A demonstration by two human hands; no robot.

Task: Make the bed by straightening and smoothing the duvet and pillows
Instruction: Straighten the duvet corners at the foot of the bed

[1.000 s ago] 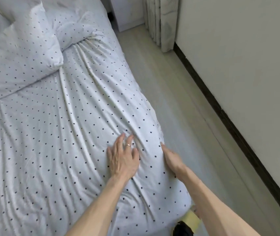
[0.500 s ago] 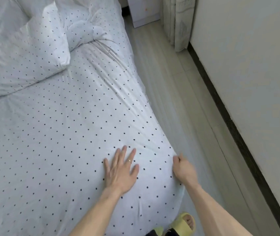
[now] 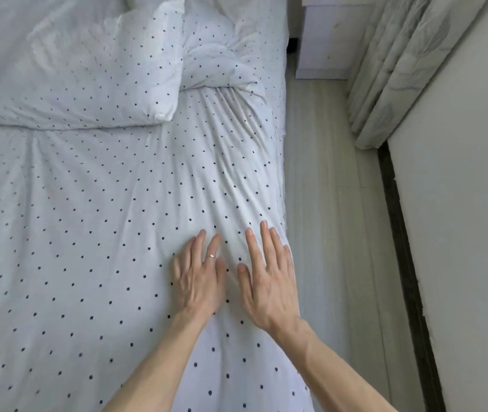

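Both hands lie flat, palms down, side by side on the white dotted duvet point(image 3: 88, 233), in the lower middle of the frame near the bed's right edge. The left hand point(image 3: 198, 281) has its fingers straight and slightly spread, pressing on the cloth and gripping nothing. It is a little blurred, and a thin ring point(image 3: 212, 256) shows on one finger. The right hand point(image 3: 269, 286) sits just beside it (only a narrow strip of fabric shows between the thumbs), with its fingers straight, close together and pointing toward the top of the frame, likewise holding nothing. Both bare forearms enter from the bottom edge and converge toward the wrists. The duvet fills the left and centre of the frame, and its creases run from above the fingertips up to a crumpled second pillow point(image 3: 222, 55) at the upper middle. A plumper pillow point(image 3: 88, 84) lies at the upper left, on top of the duvet. Pale floor point(image 3: 325, 203) runs down the right of the bed, with a curtain point(image 3: 394, 69) at the upper right.
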